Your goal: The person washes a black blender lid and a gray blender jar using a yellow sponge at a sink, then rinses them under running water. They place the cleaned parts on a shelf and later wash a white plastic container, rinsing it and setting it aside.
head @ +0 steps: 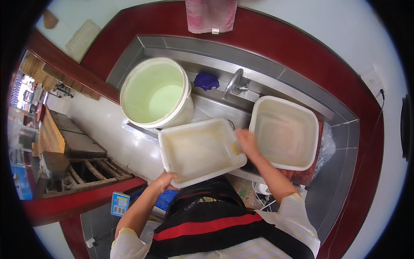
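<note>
A white rectangular plastic tub (200, 149) is held tilted over the front of the stainless steel sink (213, 105). My left hand (166, 181) grips its near left corner, thumb over the rim. My right hand (247, 140) is at the tub's right end, slightly blurred, beside a yellowish patch on the inner wall; whether it grips the rim or something else I cannot tell. Behind the tub, a large white bucket (190, 110) with a pale green inside stands at the sink's left. A squarish white basin (284, 132) holding cloudy liquid sits to the right.
A curved metal faucet (237, 81) rises behind the sink, with a bunched purple cloth (206, 81) to its left. Clear plastic film (324, 150) lies right of the basin. A pink towel (211, 16) hangs above. Metal grating (93, 171) and a blue device (120, 204) are at left.
</note>
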A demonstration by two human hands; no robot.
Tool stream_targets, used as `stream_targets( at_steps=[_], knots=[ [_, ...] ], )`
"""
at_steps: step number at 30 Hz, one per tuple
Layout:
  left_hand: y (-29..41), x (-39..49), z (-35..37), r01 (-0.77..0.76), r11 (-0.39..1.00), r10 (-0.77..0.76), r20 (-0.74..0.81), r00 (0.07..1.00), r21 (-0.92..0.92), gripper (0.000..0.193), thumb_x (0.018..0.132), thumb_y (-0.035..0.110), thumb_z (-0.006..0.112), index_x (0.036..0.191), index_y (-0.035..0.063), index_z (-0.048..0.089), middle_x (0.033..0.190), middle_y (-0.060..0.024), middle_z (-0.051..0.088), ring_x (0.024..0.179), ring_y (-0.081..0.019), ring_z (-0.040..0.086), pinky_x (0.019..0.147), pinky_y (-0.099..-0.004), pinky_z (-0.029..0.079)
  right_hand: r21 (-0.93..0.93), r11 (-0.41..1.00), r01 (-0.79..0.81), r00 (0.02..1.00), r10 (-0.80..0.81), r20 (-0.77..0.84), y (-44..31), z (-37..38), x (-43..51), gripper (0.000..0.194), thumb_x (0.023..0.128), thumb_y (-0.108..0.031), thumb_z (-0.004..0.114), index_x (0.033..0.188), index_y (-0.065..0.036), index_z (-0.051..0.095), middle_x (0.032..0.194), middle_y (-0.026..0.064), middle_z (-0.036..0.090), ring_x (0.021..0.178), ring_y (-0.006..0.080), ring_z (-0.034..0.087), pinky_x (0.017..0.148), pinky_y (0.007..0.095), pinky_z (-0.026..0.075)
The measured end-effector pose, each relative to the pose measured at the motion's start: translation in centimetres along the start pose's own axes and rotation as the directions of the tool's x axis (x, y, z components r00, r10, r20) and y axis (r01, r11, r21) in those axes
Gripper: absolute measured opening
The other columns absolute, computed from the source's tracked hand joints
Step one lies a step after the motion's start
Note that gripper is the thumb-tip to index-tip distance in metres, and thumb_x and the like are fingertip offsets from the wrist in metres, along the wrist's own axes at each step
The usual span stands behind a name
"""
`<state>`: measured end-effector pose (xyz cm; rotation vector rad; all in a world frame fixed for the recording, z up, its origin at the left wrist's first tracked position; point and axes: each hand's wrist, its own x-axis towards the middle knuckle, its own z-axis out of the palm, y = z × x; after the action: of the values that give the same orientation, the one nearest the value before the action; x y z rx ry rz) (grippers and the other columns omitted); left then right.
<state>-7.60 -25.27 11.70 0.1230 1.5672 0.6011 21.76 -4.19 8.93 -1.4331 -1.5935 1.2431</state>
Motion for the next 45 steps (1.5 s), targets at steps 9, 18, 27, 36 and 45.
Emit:
stream_targets(
  at_steps=[9, 18, 27, 36, 45],
  knots=[
    [-0.7, 1.0, 0.8, -0.169, 0.973, 0.194, -0.155, 0.969, 0.160, 0.059, 0.069, 0.009, 0.055, 0.124, -0.0011, 0.036, 0.097, -0.0117, 0.053, 0.084, -0.0199, 0.052, 0.066, -0.0326, 0.045, 0.244, 0.939, -0.240, 0.741, 0.340, -0.578, 18.7, -17.0, 5.4, 0.021, 0.084, -0.020, 0.053, 0.097, -0.003, 0.056, 0.084, 0.0050, 0.057, 0.073, 0.0146, 0.053, 0.063, 0.0276, 0.043],
    [-2.0, 2.3, 1.5, -0.260, 0.964, 0.264, -0.060, 0.963, 0.062, 0.066, 0.073, 0.006, 0.053, 0.134, 0.0008, 0.028, 0.101, -0.0115, 0.053, 0.084, -0.0176, 0.051, 0.070, -0.0313, 0.044, 0.599, 0.580, -0.551, 0.823, 0.495, 0.278, 8.3, -10.4, 4.3, 0.027, 0.078, -0.010, 0.052, 0.105, -0.012, 0.054, 0.093, 0.0026, 0.057, 0.085, 0.0155, 0.056, 0.066, 0.0375, 0.047],
    [-4.2, 4.8, 1.0, -0.160, 0.986, 0.161, 0.014, 0.987, -0.033, 0.077, 0.073, 0.002, 0.054, 0.141, 0.0027, 0.018, 0.102, -0.0116, 0.053, 0.085, -0.0174, 0.052, 0.071, -0.0296, 0.044, 0.085, 0.988, -0.128, 0.973, 0.109, 0.205, 0.9, 15.9, 2.9, 0.025, 0.075, -0.010, 0.060, 0.099, -0.004, 0.055, 0.093, 0.0051, 0.057, 0.083, 0.0181, 0.056, 0.075, 0.0319, 0.047],
    [-6.1, 5.5, 0.3, -0.254, 0.967, 0.256, -0.081, 0.963, 0.030, 0.070, 0.075, 0.004, 0.054, 0.138, 0.0011, 0.024, 0.107, -0.0137, 0.054, 0.087, -0.0175, 0.053, 0.073, -0.0303, 0.045, -0.370, 0.929, 0.018, 0.922, 0.128, 0.365, 3.7, 23.3, -0.1, 0.010, 0.079, -0.016, 0.053, 0.086, -0.013, 0.060, 0.096, 0.0137, 0.055, 0.089, 0.0342, 0.056, 0.075, 0.0447, 0.046],
    [-6.5, 5.6, 0.1, -0.249, 0.969, 0.248, -0.060, 0.967, -0.008, 0.069, 0.075, 0.003, 0.055, 0.138, 0.0029, 0.026, 0.108, -0.0108, 0.053, 0.091, -0.0177, 0.051, 0.077, -0.0314, 0.044, -0.462, 0.886, -0.034, 0.999, 0.020, -0.036, 8.9, 24.4, 0.9, 0.025, 0.074, -0.007, 0.056, 0.099, -0.005, 0.061, 0.100, 0.0169, 0.058, 0.094, 0.0338, 0.056, 0.082, 0.0398, 0.045]
  ],
)
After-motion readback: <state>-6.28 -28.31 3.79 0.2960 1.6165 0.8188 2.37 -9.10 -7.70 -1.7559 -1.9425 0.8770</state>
